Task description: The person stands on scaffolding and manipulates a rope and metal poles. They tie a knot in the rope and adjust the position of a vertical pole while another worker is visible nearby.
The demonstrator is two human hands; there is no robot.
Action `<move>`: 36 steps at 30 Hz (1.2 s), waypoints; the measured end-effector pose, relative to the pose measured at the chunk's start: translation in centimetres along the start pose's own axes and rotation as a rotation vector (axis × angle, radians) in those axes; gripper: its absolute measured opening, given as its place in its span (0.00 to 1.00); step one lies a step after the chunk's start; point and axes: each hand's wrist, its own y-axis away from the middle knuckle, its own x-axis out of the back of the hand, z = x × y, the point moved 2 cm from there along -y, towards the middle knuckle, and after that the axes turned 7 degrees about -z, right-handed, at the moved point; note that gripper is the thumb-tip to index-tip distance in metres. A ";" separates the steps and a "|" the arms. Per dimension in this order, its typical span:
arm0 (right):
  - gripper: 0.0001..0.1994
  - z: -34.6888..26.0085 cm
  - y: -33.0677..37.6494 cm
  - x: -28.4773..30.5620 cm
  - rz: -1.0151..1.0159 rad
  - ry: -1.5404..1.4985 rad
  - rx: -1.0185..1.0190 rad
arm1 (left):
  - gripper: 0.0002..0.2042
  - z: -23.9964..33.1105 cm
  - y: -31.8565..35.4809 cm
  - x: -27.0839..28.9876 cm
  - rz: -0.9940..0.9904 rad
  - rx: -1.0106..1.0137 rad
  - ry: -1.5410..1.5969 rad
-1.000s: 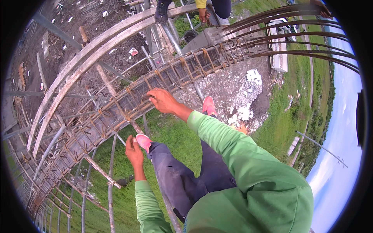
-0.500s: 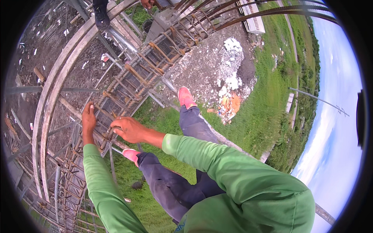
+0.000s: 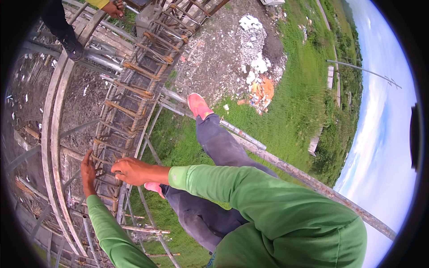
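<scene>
A long cage of rusty rebar (image 3: 123, 109), with stirrups bound across its long bars, runs from the top centre down to the lower left. My left hand (image 3: 88, 173) is at its left edge, fingers bent round the outer bar. Across the cage, my right hand (image 3: 134, 171) is closed low over the stirrups, knuckles up. Whatever lies inside its fingers is hidden. Both forearms come up in green sleeves.
Below me, a steel pipe (image 3: 308, 176) runs beside my pink shoe (image 3: 199, 106). Curved timber strips (image 3: 51, 147) line the left. Another person's dark shoe (image 3: 71, 47) and hand (image 3: 114, 9) show at the upper left. Grass and a rubble heap (image 3: 252, 58) lie far below.
My view has shifted, so the cage stands steeper. Both hands appear lower and further left, still at the cage. More of the other person now shows.
</scene>
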 end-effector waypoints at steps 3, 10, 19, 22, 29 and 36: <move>0.13 0.3 0.2 0.3 -0.009 -0.015 -0.012 | 0.18 0.3 0.2 0.1 0.078 -0.188 -0.261; 0.13 1.3 0.7 -0.3 0.030 -0.038 0.010 | 0.14 -0.2 1.5 -0.9 0.318 -0.227 -0.375; 0.14 2.0 0.8 -0.6 -0.003 -0.033 -0.034 | 0.09 0.8 2.6 -2.6 0.624 -0.233 -0.526; 0.15 2.4 1.1 -0.5 0.007 0.000 -0.014 | 0.09 1.4 3.3 -2.0 0.609 -0.184 -0.698; 0.16 2.0 0.2 -0.8 -0.030 0.116 0.014 | 0.10 3.8 3.9 0.5 0.364 -0.059 -0.734; 0.12 0.3 -3.4 -0.1 -0.047 0.180 0.134 | 0.06 3.8 2.7 -1.3 0.182 0.257 0.310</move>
